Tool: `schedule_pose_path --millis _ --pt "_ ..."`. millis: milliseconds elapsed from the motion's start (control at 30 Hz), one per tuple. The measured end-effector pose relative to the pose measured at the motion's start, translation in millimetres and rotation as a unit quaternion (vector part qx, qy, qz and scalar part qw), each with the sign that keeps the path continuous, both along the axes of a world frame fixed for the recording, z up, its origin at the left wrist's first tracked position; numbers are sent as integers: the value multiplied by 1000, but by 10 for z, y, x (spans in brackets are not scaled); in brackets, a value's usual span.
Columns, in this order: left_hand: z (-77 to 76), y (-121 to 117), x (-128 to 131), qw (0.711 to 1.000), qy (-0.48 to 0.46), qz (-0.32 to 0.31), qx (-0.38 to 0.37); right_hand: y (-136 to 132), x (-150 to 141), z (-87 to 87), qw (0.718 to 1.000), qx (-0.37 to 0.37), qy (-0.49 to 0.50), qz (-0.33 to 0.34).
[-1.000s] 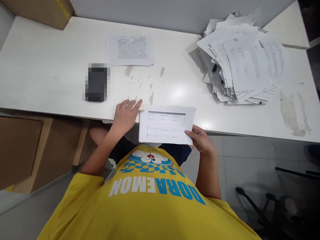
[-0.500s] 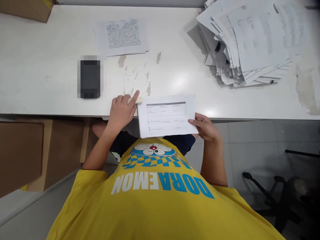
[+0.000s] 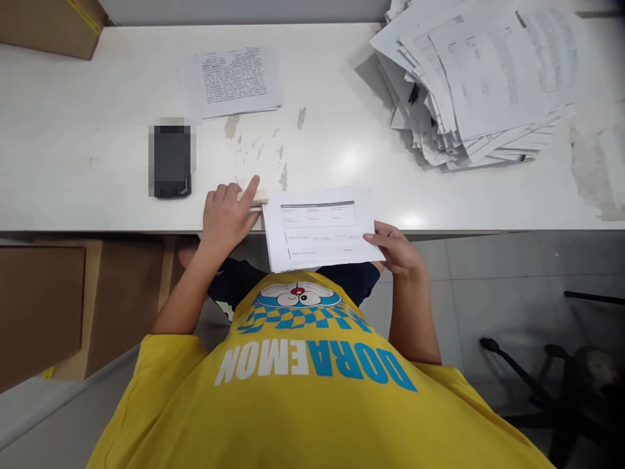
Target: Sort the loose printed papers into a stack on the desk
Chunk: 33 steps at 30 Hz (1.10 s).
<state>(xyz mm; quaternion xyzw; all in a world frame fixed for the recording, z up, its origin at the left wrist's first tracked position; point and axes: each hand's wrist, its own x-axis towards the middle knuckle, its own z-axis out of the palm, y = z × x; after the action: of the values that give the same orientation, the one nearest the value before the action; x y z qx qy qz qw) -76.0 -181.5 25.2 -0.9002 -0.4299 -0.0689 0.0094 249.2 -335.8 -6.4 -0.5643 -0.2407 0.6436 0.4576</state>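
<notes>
Thin bundle of white paper sheets with a printed form on top (image 3: 319, 246): dark band heads a boxed table, rows of small print below, a faint scrawl in the middle row, too small to read. Left side shows several layers, slightly out of line. Bundle straddles the front edge of the white worktop (image 3: 336, 140), right of mid-edge from the left hand; far half above the surface, near half overhanging toward the lap. Whether it touches the worktop, cannot tell.

Right hand (image 3: 398, 251) pinches the bundle's right side above its near-right corner, thumb on top, fingers underneath; hand lies just outside the front edge. Left hand (image 3: 227, 215) is curled around a slim cream-coloured tool (image 3: 260, 195), index finger stretched along the top. Tool's tip meets the bundle's far-left corner; whether paper sits inside its gap, cannot tell.

Room: a stretch of worktop, marked with brownish scuffs (image 3: 283, 176), runs from the bundle to the back edge. Toward the back-right corner, a tall, ragged pile of white papers (image 3: 488, 85), well apart from the bundle. Toward the back edge, left of centre, white sheets dense with black text (image 3: 234, 81). Nearer the front edge, beyond the left hand, a black rectangular object, partly pixelated (image 3: 172, 159). Back-left corner holds a brown cardboard box (image 3: 49, 26).
</notes>
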Motion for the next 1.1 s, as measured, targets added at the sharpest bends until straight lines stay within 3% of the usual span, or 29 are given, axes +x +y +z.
schedule_pose_path --millis 467,1100 --pt "-107 30 31 999 25 -27 40 12 -3 1 1000 -2 7 6" --pt "-246 60 -21 999 -35 -9 2 23 -28 -3 1000 -6 -9 9"
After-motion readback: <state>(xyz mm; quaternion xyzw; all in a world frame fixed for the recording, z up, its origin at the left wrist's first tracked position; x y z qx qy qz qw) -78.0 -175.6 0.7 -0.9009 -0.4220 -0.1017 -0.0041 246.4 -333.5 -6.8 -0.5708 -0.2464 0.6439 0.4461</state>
